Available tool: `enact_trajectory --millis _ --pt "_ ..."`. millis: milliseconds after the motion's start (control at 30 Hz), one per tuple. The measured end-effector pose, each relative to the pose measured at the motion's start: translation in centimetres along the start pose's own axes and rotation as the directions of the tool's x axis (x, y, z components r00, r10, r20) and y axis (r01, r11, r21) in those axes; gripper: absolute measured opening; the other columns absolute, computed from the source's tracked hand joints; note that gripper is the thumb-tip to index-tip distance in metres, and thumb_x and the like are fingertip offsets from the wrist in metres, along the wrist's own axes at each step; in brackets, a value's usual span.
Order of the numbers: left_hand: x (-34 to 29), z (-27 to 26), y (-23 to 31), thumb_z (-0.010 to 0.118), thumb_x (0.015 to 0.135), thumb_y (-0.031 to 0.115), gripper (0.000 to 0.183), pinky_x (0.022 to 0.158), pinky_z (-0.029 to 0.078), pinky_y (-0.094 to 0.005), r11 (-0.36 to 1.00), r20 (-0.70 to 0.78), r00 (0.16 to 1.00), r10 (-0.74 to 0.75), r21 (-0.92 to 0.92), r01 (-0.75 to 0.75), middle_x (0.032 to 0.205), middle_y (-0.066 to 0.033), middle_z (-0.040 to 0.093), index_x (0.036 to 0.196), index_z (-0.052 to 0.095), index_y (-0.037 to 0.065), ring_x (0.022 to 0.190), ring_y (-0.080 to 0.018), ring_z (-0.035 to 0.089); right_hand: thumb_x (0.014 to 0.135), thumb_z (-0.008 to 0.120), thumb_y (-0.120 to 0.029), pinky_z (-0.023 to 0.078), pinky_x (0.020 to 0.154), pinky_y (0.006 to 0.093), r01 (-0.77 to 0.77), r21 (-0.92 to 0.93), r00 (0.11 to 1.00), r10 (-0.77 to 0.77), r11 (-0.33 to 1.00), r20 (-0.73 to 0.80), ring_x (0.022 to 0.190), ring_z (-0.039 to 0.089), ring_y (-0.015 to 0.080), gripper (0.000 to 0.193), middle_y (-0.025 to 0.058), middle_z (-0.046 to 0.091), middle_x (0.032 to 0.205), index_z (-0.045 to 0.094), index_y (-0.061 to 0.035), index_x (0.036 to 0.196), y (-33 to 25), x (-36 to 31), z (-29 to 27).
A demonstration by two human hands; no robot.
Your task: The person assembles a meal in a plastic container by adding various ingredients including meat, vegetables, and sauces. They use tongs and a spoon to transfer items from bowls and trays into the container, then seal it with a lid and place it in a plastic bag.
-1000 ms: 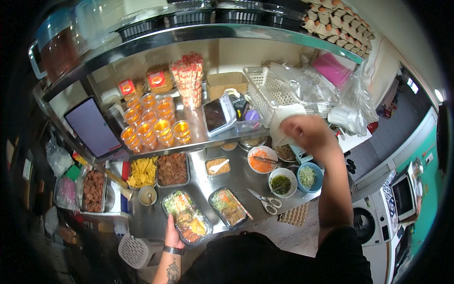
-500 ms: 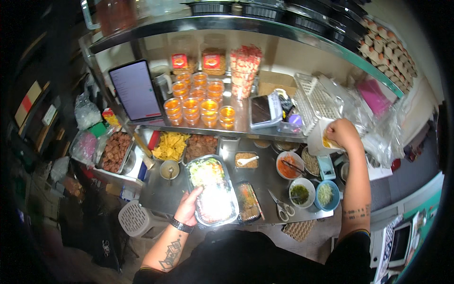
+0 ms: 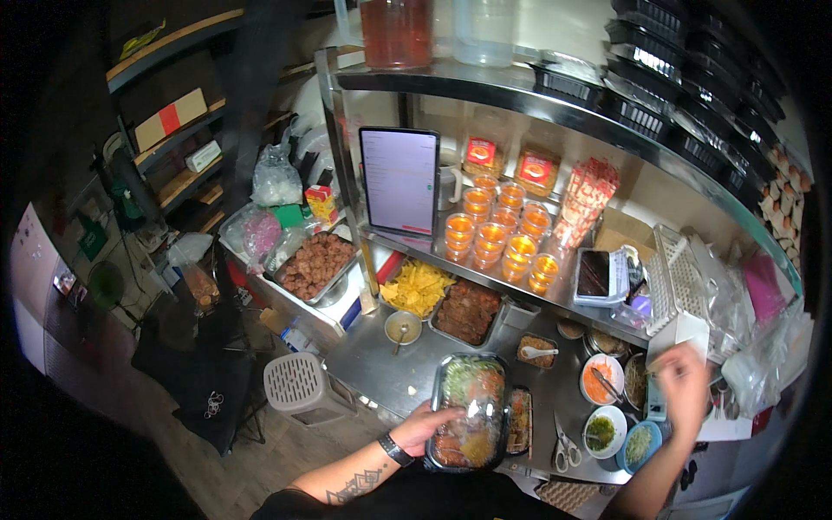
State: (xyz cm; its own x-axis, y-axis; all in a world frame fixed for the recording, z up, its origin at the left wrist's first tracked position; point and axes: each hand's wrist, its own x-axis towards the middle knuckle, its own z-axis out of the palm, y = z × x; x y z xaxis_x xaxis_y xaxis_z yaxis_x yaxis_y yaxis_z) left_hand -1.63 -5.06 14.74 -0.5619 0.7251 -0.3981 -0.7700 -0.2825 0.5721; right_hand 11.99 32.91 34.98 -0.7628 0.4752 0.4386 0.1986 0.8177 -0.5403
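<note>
My left hand grips the near left side of a black takeaway container with a clear lid, thumb on top. Greens, orange shreds and brown meat show through its lid. A second lidded food container lies partly behind it. My right hand is over the right end of the counter, its fingers drawn together and blurred; what they pinch, if anything, I cannot make out. Just beyond it stands a white box. Nearest below the hand is a blue bowl of pale shreds.
Scissors lie beside a white bowl of green relish and a bowl of orange shreds. Trays of yellow chips and meat sit farther back. A shelf holds a tablet and orange-filled cups. A stool stands left.
My right hand has come out of the white box and moved down toward me. The view has swung left. My left hand still holds the container, and glare has left its lid.
</note>
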Motion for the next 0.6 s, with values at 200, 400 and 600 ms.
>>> enact_trajectory --millis 200,400,600 --pt "0.2 1.0 0.6 0.072 0.092 0.010 0.046 0.100 0.053 -0.0398 0.983 0.069 0.995 -0.079 0.169 0.067 0.126 -0.0095 0.068 0.135 0.057 0.001 0.113 -0.0221 0.066 0.085 0.070 -0.009 0.057 0.076 0.0366 -0.290 0.219 0.719 0.061 0.931 0.693 0.082 0.072 0.0248 0.021 0.0132 0.075 0.092 0.073 -0.0056 0.105 -0.2 -7.4 21.3" --pt "-0.1 -2.4 0.6 0.076 0.089 0.020 0.054 0.105 0.049 -0.0420 0.985 0.184 0.977 -0.110 0.150 0.083 0.130 -0.0107 0.066 0.136 0.056 0.001 0.119 -0.0239 0.063 0.083 0.072 -0.017 0.057 0.081 0.0430 0.174 0.204 0.746 -0.264 0.963 0.611 0.090 0.071 0.0388 0.026 0.0182 0.074 0.098 0.073 -0.0077 0.107 -3.8 -8.9 24.9" --pt "-1.2 -3.6 1.9 0.075 0.089 0.019 0.057 0.107 0.049 -0.0416 0.987 0.190 0.975 -0.119 0.133 0.094 0.130 -0.0108 0.066 0.138 0.053 0.001 0.121 -0.0245 0.062 0.083 0.073 -0.017 0.056 0.081 0.0407 -0.031 0.245 0.759 -0.137 0.969 0.637 0.093 0.072 0.0361 0.026 0.0186 0.074 0.100 0.073 -0.0073 0.107 -5.3 -10.0 26.9"
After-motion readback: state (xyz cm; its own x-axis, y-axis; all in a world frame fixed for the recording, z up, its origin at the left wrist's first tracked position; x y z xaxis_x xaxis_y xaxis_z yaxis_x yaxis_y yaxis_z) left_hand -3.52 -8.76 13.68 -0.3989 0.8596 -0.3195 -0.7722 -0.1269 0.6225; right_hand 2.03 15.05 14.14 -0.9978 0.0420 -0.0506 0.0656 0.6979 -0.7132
